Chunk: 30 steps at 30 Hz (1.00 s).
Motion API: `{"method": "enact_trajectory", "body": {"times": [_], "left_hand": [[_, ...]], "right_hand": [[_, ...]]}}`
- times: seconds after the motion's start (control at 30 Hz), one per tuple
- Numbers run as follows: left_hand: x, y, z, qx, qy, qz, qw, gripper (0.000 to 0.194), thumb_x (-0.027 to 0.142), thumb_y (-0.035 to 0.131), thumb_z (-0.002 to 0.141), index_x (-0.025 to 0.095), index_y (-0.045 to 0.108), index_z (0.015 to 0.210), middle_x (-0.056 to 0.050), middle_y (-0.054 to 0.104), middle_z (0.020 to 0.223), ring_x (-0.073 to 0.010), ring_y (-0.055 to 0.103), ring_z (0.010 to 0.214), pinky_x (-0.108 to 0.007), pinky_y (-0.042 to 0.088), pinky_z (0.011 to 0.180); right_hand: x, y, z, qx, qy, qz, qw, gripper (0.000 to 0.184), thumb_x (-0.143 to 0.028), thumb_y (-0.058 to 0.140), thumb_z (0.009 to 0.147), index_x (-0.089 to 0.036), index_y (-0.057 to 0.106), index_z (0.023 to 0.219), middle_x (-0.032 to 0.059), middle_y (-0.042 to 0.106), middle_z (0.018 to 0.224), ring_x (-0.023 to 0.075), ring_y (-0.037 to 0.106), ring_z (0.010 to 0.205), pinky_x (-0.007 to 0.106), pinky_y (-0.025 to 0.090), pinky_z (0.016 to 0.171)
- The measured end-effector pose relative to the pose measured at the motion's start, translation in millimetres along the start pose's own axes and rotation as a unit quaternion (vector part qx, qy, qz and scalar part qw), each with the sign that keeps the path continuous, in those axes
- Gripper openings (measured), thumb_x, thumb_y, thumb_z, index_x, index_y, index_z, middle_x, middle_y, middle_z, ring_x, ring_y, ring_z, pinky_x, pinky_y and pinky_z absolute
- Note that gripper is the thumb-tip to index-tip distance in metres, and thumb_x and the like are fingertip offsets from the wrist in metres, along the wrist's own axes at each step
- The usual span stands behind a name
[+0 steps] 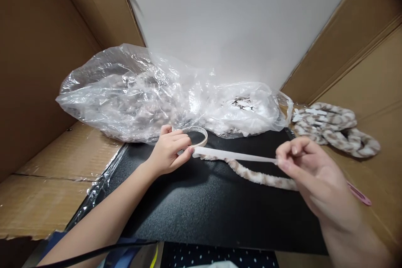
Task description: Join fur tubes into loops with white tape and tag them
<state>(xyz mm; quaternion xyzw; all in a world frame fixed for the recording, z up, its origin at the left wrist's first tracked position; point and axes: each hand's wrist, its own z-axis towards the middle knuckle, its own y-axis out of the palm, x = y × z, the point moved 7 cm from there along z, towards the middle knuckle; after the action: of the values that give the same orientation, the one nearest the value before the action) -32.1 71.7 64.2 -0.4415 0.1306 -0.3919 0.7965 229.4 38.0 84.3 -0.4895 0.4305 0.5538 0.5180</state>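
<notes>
My left hand is closed round a thin, pale ring that looks like a roll of tape. A flat white strip stretches from its thumb across to my right hand. The thumb and fingers of my right hand pinch the strip's narrow far end. Just below the strip, a fuzzy white and brown plush band runs over the black work surface. Its left end lies close under the strip near my left thumb, and its right end is hidden behind my right hand.
Large clear plastic bags full of fuzzy pieces lie along the back. To the right are bundled plush bands with white ties and a pink tool, partly hidden by my right wrist. Cardboard walls stand at both sides.
</notes>
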Motion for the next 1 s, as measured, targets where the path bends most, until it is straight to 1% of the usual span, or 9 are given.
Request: {"method": "enact_trajectory", "body": {"times": [0.1,0.2,0.27,0.33,0.43,0.57,0.67,0.77,1.0], "left_hand": [[4.1,-2.5,-0.3,0.02,-0.011,0.0,1.0,0.03,0.02,0.045,0.09,0.018,0.038,0.061,0.006,0.042,0.051,-0.0119,0.038,0.055,-0.034,0.023,0.069],[9.1,-4.5,-0.2,0.035,-0.012,-0.009,0.999,0.032,0.02,0.047,0.089,0.018,0.035,0.059,0.006,0.04,0.05,-0.0116,0.037,0.054,-0.033,0.023,0.068],[14.3,-6.0,0.7,0.04,-0.005,-0.02,0.999,0.032,0.019,0.047,0.089,0.018,0.036,0.059,0.006,0.041,0.05,-0.0115,0.037,0.054,-0.033,0.023,0.069],[20.2,-8.1,1.9,0.043,0.003,-0.036,0.998,0.033,0.019,0.048,0.088,0.018,0.036,0.058,0.006,0.041,0.05,-0.0112,0.037,0.053,-0.033,0.024,0.07],[28.6,-12.7,3.8,0.045,0.008,-0.064,0.997,0.031,0.019,0.048,0.088,0.018,0.039,0.058,0.006,0.041,0.05,-0.0107,0.037,0.052,-0.033,0.025,0.07],[39.5,-19.8,5.1,0.028,0.012,-0.081,0.996,0.022,0.017,0.049,0.087,0.018,0.05,0.066,0.005,0.047,0.053,-0.0112,0.042,0.054,-0.033,0.03,0.074],[44.9,-22.0,4.1,-0.006,-0.009,-0.084,0.996,0.014,0.012,0.046,0.087,0.018,0.055,0.077,0.004,0.054,0.059,-0.0115,0.046,0.057,-0.033,0.034,0.077],[44.7,-21.0,0.1,-0.036,-0.065,-0.103,0.992,0.012,0.011,0.046,0.087,0.017,0.056,0.084,0.003,0.059,0.065,-0.0115,0.049,0.059,-0.03,0.038,0.073],[35.5,-8.8,-14.3,-0.076,-0.229,-0.196,0.951,0.024,0.023,0.049,0.09,0.018,0.049,0.066,0.005,0.05,0.058,-0.0098,0.044,0.056,-0.022,0.034,0.054]], "right_hand": [[-11.5,-25.8,4.9,0.118,-0.068,-0.145,0.98,0.026,-0.031,0.072,0.077,-0.024,0.049,0.086,-0.0006,0.055,0.083,0.0147,0.049,0.075,0.028,0.038,0.067],[-30.6,-27.6,1.8,0.194,-0.139,-0.25,0.938,0.022,-0.033,0.07,0.078,-0.024,0.055,0.09,0.0004,0.054,0.088,0.018,0.051,0.083,0.032,0.039,0.075],[-39.9,-6.9,5.5,0.148,-0.165,-0.3,0.928,0.017,-0.033,0.066,0.08,-0.024,0.056,0.091,0.0015,0.055,0.09,0.0196,0.052,0.085,0.034,0.04,0.076],[-43.3,27.8,12.7,0.039,-0.175,-0.358,0.917,0.016,-0.034,0.065,0.081,-0.023,0.057,0.09,0.003,0.059,0.092,0.0216,0.054,0.089,0.035,0.041,0.079],[-37.9,78.7,19.9,-0.109,-0.163,-0.435,0.879,0.022,-0.038,0.068,0.078,-0.022,0.058,0.088,0.0029,0.064,0.09,0.0226,0.055,0.089,0.039,0.038,0.085],[-27.8,118.4,20.4,-0.183,-0.166,-0.498,0.831,0.024,-0.041,0.063,0.08,-0.018,0.058,0.077,0.0024,0.064,0.08,0.0203,0.054,0.08,0.042,0.033,0.086],[-21.9,130.5,17.9,-0.184,-0.196,-0.543,0.795,0.016,-0.027,0.054,0.083,-0.016,0.059,0.072,0.0038,0.063,0.077,0.0192,0.052,0.077,0.041,0.032,0.085],[-17.2,134.5,15.8,-0.196,-0.218,-0.545,0.785,0.019,-0.02,0.048,0.086,-0.016,0.059,0.071,0.0029,0.062,0.076,0.0176,0.051,0.076,0.04,0.03,0.087],[-12.4,136.6,5.9,-0.235,-0.209,-0.544,0.778,0.019,-0.019,0.045,0.092,-0.018,0.059,0.08,0.0019,0.063,0.081,0.0187,0.05,0.078,0.037,0.028,0.077]]}}
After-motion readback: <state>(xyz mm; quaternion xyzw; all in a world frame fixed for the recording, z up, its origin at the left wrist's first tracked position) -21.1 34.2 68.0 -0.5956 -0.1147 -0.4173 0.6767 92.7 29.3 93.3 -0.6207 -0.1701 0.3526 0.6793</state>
